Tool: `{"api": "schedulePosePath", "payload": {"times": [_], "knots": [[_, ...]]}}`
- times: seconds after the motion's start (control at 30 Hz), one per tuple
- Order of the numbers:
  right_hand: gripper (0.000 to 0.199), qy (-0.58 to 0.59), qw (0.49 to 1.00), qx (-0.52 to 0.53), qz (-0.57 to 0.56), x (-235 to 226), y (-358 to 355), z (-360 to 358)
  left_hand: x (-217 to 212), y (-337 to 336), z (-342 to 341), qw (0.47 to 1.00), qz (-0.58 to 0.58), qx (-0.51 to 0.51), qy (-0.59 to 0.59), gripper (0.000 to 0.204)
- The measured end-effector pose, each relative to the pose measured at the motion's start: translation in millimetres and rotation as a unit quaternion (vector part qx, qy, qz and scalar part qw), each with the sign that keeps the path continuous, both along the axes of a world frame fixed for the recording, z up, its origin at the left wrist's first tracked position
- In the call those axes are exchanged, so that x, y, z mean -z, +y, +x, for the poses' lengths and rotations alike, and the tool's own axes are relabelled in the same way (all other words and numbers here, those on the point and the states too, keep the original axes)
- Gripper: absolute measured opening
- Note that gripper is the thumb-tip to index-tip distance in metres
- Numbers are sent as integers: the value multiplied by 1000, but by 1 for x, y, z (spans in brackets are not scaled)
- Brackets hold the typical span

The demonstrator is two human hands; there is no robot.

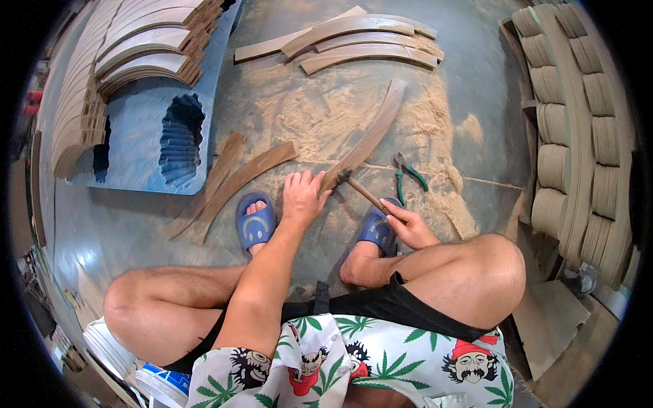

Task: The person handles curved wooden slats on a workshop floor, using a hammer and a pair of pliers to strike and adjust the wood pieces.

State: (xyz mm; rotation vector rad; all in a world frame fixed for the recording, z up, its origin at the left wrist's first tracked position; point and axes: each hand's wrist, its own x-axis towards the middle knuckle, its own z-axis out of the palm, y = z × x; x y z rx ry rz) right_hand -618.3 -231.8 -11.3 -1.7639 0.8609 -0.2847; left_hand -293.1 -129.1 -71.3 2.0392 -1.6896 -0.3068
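Note:
My right hand (pixel 411 228) is closed round the wooden handle of a hammer (pixel 368 195). The hammer's dark head is at the near end of a curved wooden slat (pixel 375 129); I cannot tell whether they touch. My left hand (pixel 303 197) grips that same near end, its fingers bent over the wood. The slat stretches away from me and bends to the right. Just right of the hammer, pliers (pixel 410 177) with green handles lie on the floor.
Curved slats (pixel 367 42) lie at the far middle, others (pixel 245 180) at the left. A blue plastic pallet (pixel 136 136) carries stacked curved boards (pixel 146 41). Bundled boards (pixel 551 126) line the right. Sawdust (pixel 306 102) covers the floor; white buckets (pixel 109 347) stand at lower left.

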Motion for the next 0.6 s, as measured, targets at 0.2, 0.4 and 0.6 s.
{"api": "schedulePosePath", "payload": {"times": [0.2, 0.4, 0.6], "knots": [[54, 318, 872, -151, -341, -29, -63, -1, -3, -1, 3, 1000, 18, 6, -15, 55], [49, 94, 960, 263, -34, -5, -132, -20, -4, 2, 7, 999, 23, 0, -28, 55], [50, 67, 972, 116, 195, 1, -36, -11, -3, 4, 0, 1000, 25, 4, -17, 55]]}}
